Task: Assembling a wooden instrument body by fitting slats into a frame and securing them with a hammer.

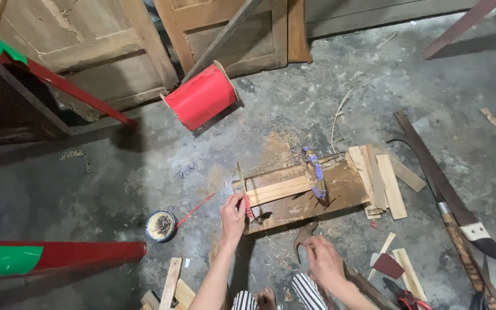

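My left hand (233, 215) pinches a thin pale bamboo strip (240, 175) and a bit of red ribbon (249, 208) against the left end of a brown wooden board (340, 189) lying on the floor. A lighter wooden slat (276, 189) lies along the board, and a purple-wrapped ring (316, 172) stands across it. My right hand (324, 261) hovers lower right, blurred, just by a curved hammer head (302, 235). Whether that hand touches the hammer, I cannot tell.
A big red ribbon spool (202, 95) lies by wooden doors (104, 46). A round tin of nails (161, 225) sits left of my hand. Stacked slats (383, 183), a saw (437, 178), a wrapped-handle blade (466, 252) lie right. A red-green frame (58, 255) lies left.
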